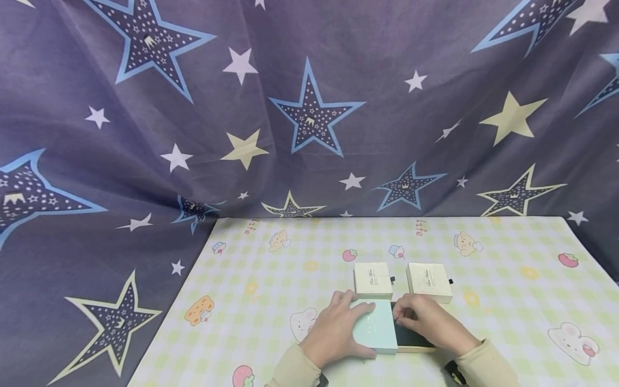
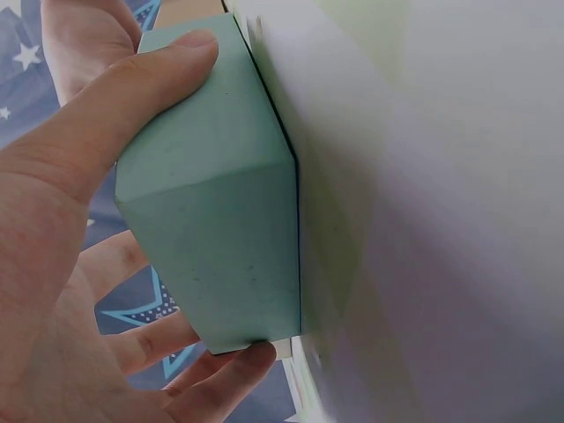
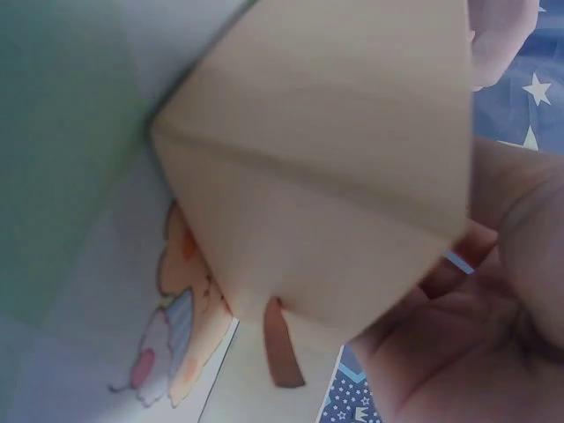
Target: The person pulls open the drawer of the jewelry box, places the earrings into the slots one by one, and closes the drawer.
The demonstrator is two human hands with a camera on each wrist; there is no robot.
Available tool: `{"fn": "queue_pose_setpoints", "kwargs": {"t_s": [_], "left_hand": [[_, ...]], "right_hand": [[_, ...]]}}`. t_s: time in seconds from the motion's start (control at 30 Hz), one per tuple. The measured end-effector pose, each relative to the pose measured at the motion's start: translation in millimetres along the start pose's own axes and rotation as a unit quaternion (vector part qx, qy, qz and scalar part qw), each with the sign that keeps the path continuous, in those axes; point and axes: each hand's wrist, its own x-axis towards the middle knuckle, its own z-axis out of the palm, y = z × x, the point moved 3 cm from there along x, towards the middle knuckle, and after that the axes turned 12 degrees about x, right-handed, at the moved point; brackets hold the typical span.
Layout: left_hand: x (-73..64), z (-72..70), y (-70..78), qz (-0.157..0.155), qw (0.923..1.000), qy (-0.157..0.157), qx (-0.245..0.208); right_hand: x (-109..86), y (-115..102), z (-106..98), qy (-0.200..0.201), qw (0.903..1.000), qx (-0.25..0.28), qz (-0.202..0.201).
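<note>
A mint-green drawer box lies near the table's front edge, its sleeve (image 1: 378,325) on the left and its cream drawer (image 1: 415,349) pulled partly out to the right. Dark lining (image 1: 411,337) shows inside the drawer. My left hand (image 1: 335,329) grips the sleeve, the thumb on the near side and fingers at the far side, as the left wrist view confirms. Over the drawer's opening my right hand (image 1: 427,321) has its fingers bent down at the lining; whether they pinch anything is hidden. A short brown ribbon tab (image 3: 282,348) hangs from the drawer's end in the right wrist view.
Two small cream boxes stand just behind, one on the left (image 1: 373,279) and one on the right (image 1: 429,280), each with a dark tab on its right side. A checked cartoon tablecloth (image 1: 251,312) covers the table. A starry curtain (image 1: 338,177) hangs behind.
</note>
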Motion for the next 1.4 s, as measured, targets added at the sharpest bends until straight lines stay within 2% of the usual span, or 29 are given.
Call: {"fn": "queue_pose_setpoints", "kwargs": {"t_s": [0.33, 0.6, 0.97, 1.17, 1.4], "left_hand": [[-0.6, 1.5, 0.0, -0.002, 1.0, -0.008, -0.001], [-1.2, -0.8, 1.0, -0.004, 1.0, -0.004, 0.001], [-0.8, -0.2, 1.0, -0.004, 1.0, 0.0, -0.001], [-0.6, -0.6, 1.0, -0.002, 1.0, 0.003, 0.001], [-0.3, 0.4, 0.3, 0.0, 1.0, 0.006, 0.001]], "right_hand": [[-2.7, 1, -3, 0.005, 0.9998, 0.005, -0.02], [-12.3, -1, -16, 0.004, 0.9991, 0.041, -0.014], [-29.7, 10, -38, 0.016, 0.9943, 0.104, -0.014], [-39.4, 17, -49, 0.036, 0.9946, 0.097, -0.008], [-47.6, 28, -55, 0.016, 0.9961, 0.086, 0.007]]}}
